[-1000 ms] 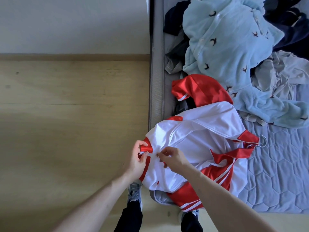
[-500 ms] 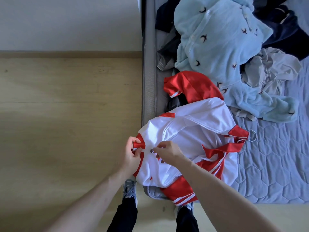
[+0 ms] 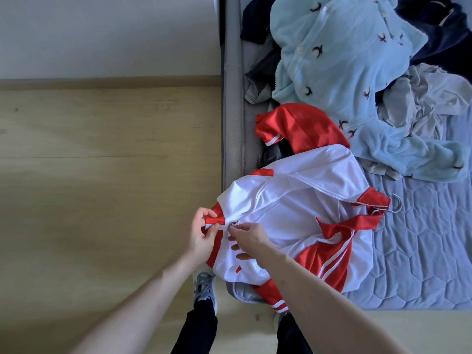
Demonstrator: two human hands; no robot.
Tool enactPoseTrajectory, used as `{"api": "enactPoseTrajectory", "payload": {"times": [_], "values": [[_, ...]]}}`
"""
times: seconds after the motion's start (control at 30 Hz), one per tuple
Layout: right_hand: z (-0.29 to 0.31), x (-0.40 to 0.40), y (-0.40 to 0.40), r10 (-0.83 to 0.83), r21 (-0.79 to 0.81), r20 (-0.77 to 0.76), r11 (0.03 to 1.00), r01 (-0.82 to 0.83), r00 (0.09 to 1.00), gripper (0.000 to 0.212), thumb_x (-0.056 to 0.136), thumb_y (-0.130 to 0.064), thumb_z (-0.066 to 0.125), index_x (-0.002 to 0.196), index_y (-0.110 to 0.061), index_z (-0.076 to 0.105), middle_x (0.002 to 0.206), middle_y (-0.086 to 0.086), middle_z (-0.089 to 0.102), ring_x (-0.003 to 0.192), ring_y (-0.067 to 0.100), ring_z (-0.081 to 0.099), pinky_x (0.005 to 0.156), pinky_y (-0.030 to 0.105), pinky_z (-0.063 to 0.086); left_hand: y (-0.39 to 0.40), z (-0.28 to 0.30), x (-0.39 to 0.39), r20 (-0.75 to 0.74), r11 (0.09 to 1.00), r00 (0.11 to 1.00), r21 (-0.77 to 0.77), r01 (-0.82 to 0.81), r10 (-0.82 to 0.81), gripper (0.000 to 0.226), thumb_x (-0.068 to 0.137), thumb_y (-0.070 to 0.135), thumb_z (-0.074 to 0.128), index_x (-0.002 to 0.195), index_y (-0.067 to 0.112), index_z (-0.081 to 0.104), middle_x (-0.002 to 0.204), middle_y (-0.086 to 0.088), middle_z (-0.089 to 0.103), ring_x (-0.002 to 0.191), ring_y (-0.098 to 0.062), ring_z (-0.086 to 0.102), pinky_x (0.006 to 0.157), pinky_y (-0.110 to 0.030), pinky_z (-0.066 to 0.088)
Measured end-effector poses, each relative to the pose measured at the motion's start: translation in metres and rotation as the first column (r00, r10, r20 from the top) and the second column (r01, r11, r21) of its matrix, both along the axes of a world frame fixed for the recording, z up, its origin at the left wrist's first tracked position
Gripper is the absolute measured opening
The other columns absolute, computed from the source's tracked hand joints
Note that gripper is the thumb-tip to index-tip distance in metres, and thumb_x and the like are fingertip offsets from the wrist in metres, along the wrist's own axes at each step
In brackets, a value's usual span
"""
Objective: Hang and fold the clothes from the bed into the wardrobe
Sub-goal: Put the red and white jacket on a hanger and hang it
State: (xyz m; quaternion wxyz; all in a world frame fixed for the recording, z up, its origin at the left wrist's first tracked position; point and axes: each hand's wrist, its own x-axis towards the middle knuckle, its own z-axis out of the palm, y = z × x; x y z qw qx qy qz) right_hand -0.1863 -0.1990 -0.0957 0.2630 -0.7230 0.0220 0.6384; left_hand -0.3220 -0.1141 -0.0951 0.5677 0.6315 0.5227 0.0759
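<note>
The left hand point(image 3: 201, 235) is pinching the red hem corner of the jacket point(image 3: 301, 213) between thumb and fingers, closed on the cloth. The right hand point(image 3: 249, 235) is sitting just beside it, to its right, thumb and forefinger closed on what looks like the zip pull point(image 3: 231, 224) at the bottom of the open front; the pull itself is too small to make out clearly. The two hands are almost touching, so the zip's start is lying directly between them.

From the hands, the zip is running away and to the right, across the white chest toward the red collar point(image 3: 374, 200), where a wire hanger hook point(image 3: 397, 204) is poking out past it. That line is the jacket's long axis, and any zipping would be travelling along it, away from the body. The right hand is the nearer one to that track; the left is anchoring the hem.

The jacket is lying on the near corner of the bed point(image 3: 421, 251), its hem end overhanging the edge toward the person. It is glossy white with red panels and white stripes, slightly rumpled. A red sleeve point(image 3: 301, 129) is bunching up beyond it, against a pale blue fleece point(image 3: 344, 60) in the pile.
</note>
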Motion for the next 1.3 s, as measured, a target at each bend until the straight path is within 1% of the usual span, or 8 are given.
{"api": "enactPoseTrajectory", "payload": {"times": [0.2, 0.4, 0.53, 0.7, 0.77, 0.97, 1.13, 1.3], "values": [[0.001, -0.009, 0.006, -0.003, 0.061, 0.017, 0.998, 0.002, 1.000, 0.019, 0.099, -0.030, 0.060, 0.113, -0.018, 0.066, 0.105, -0.002, 0.070, 0.073, 0.008, 0.073, 0.053, 0.026, 0.056, 0.006, -0.001, -0.001, -0.006, 1.000, 1.000, -0.011, -0.016, 0.016, 0.025, 0.093, -0.019, 0.053, 0.101, 0.005, 0.052, 0.093, -0.012, 0.063, 0.076, 0.002, 0.062, 0.074, -0.014, 0.045], [-0.003, -0.010, 0.007, 0.258, 0.100, 0.236, 0.953, -0.287, 0.937, 0.025, 0.092, -0.026, 0.049, 0.085, -0.009, 0.066, 0.087, 0.010, 0.072, 0.070, 0.022, 0.069, 0.054, 0.038, 0.060, 0.010, -0.001, -0.004, -0.003, 1.000, 1.000, -0.024, -0.010, 0.010, 0.023, 0.094, -0.020, 0.051, 0.102, 0.002, 0.051, 0.099, -0.027, 0.063, 0.085, -0.020, 0.062, 0.078, -0.014, 0.045], [-0.008, -0.006, 0.001, 0.359, 0.048, 0.470, 0.902, -0.429, 0.807, 0.035, 0.084, -0.039, 0.049, 0.077, -0.006, 0.061, 0.079, 0.015, 0.064, 0.064, 0.027, 0.045, 0.058, 0.037, 0.045, 0.006, 0.000, -0.003, -0.001, 0.999, 0.999, -0.042, -0.032, 0.032, 0.021, 0.093, -0.021, 0.051, 0.103, -0.002, 0.051, 0.100, -0.030, 0.063, 0.084, -0.022, 0.061, 0.077, -0.014, 0.044], [-0.007, -0.005, -0.002, 0.177, 0.109, 0.308, 0.969, -0.220, 0.935, 0.021, 0.086, -0.043, 0.067, 0.096, -0.025, 0.064, 0.085, -0.007, 0.074, 0.076, 0.019, 0.074, 0.064, 0.037, 0.061, 0.004, 0.002, -0.002, 0.003, 0.998, 0.999, -0.047, -0.048, 0.048, 0.021, 0.094, -0.021, 0.050, 0.104, -0.003, 0.051, 0.096, -0.016, 0.060, 0.079, -0.009, 0.061, 0.076, -0.015, 0.043], [-0.008, -0.005, -0.001, 0.093, 0.143, 0.270, 0.980, -0.136, 0.958, 0.012, 0.089, -0.036, 0.070, 0.095, -0.026, 0.066, 0.084, -0.007, 0.075, 0.070, 0.020, 0.075, 0.053, 0.032, 0.058, 0.004, 0.002, -0.001, 0.013, 0.997, 0.998, -0.055, -0.054, 0.054, 0.020, 0.094, -0.020, 0.050, 0.104, -0.002, 0.051, 0.098, -0.017, 0.060, 0.083, -0.017, 0.060, 0.078, -0.017, 0.044], [-0.005, -0.014, 0.004, -0.124, 0.183, 0.249, 0.980, 0.079, 0.960, 0.006, 0.088, -0.019, 0.072, 0.083, -0.018, 0.073, 0.075, -0.001, 0.075, 0.064, 0.015, 0.074, 0.049, 0.032, 0.058, 0.007, -0.002, -0.002, 0.003, 0.996, 0.997, -0.049, -0.071, 0.071, 0.020, 0.093, -0.021, 0.051, 0.105, -0.006, 0.051, 0.096, -0.013, 0.060, 0.077, 0.005, 0.061, 0.078, -0.013, 0.045], [-0.007, -0.014, -0.008, 0.142, 0.162, 0.458, 0.957, -0.239, 0.878, 0.021, 0.099, -0.035, 0.065, 0.086, -0.019, 0.064, 0.069, -0.008, 0.067, 0.062, 0.011, 0.067, 0.058, 0.030, 0.051, 0.007, -0.004, -0.003, 0.004, 0.995, 0.997, -0.059, -0.075, 0.075, 0.024, 0.093, -0.020, 0.051, 0.103, 0.002, 0.051, 0.095, -0.008, 0.063, 0.085, -0.018, 0.065, 0.079, -0.015, 0.046], [-0.016, 0.000, -0.017, 0.519, -0.029, 0.618, 0.765, -0.643, 0.590, 0.032, 0.106, -0.043, 0.044, 0.084, -0.021, 0.046, 0.085, -0.005, 0.055, 0.076, 0.026, 0.055, 0.064, 0.035, 0.033, 0.010, -0.004, -0.004, -0.019, 0.994, 0.993, 0.003, -0.113, 0.113, 0.036, 0.093, -0.018, 0.050, 0.097, 0.017, 0.051, 0.095, -0.012, 0.064, 0.084, -0.021, 0.064, 0.073, -0.013, 0.045]]}}
